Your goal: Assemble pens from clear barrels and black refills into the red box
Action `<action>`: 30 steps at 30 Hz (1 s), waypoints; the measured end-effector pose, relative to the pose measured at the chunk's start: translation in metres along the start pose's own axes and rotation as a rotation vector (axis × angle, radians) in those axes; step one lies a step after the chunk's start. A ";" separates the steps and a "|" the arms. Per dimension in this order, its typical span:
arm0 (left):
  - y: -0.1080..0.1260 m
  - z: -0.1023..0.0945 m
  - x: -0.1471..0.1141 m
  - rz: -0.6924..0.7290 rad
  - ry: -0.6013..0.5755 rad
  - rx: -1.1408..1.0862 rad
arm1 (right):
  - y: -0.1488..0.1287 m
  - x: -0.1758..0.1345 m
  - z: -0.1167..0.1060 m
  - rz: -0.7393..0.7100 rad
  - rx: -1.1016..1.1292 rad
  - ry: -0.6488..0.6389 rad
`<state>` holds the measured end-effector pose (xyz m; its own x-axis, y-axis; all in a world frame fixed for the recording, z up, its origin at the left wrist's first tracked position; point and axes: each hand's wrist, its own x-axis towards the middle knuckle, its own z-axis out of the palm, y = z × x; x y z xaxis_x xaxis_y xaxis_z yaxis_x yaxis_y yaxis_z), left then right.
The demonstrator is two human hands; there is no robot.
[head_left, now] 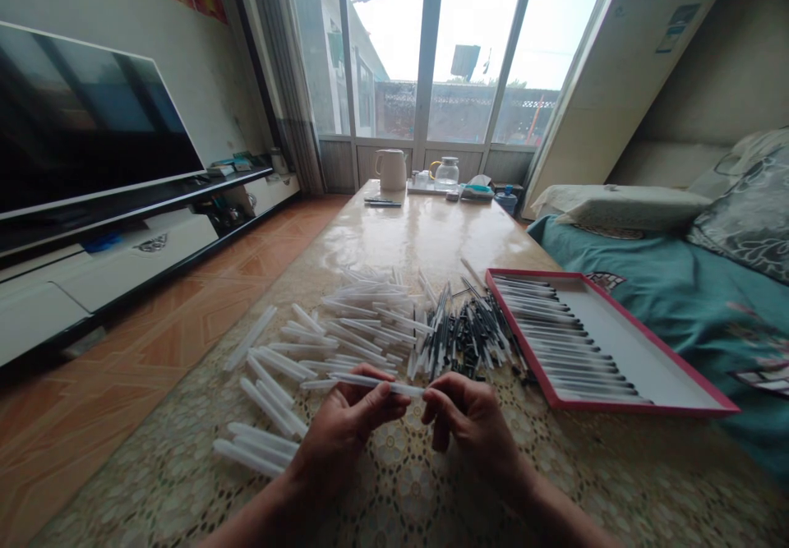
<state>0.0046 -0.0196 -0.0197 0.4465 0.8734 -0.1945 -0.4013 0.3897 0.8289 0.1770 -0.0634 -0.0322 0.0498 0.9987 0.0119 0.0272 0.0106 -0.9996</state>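
Patterned table (431,482): red tray (678,367) holds finished pens (567,343); both hands' fingers (385,396) pinch white tube (376,382).

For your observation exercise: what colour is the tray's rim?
Red, on the tray; head view shows it best.

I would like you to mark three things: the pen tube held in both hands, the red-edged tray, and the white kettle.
pen tube (376,382), head view, bare middle between the hands
red-edged tray (641,359), head view, bare white floor
white kettle (392,170), head view, body
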 end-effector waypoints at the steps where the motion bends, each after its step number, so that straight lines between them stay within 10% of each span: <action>1: 0.000 0.000 0.000 -0.003 -0.006 0.008 | 0.002 0.000 0.000 -0.001 -0.016 -0.015; 30: 0.001 0.002 0.000 -0.050 0.036 -0.055 | 0.001 -0.001 0.000 -0.171 -0.363 -0.079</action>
<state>0.0055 -0.0200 -0.0182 0.4380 0.8622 -0.2545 -0.4231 0.4475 0.7879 0.1768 -0.0647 -0.0332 -0.0620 0.9850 0.1609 0.3802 0.1724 -0.9087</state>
